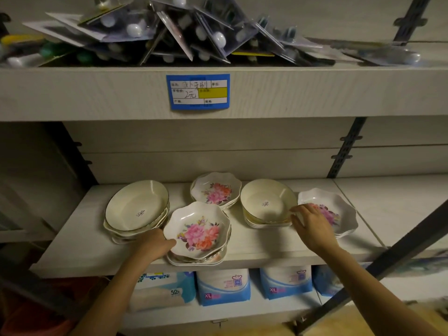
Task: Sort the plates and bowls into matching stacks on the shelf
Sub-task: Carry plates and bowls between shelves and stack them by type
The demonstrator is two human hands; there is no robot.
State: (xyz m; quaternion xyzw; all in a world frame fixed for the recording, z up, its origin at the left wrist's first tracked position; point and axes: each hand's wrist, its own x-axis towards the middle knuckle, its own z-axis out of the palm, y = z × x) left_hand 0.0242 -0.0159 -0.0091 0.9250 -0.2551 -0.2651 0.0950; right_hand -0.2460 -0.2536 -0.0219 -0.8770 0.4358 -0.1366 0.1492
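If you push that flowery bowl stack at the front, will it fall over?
Probably it slides rather than falls: the front flowered stack is low and wide. But its top bowl sits tilted, so it might slip off. The left hand touches its edge, which should steady it. It sits near the shelf edge, so push gently.

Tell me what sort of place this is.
Most likely a small shop's shelving aisle. A blue price tag hangs on the upper shelf edge, blister-packed goods lie piled above it, and wrapped XL packs sit below the shelf of floral dishes.
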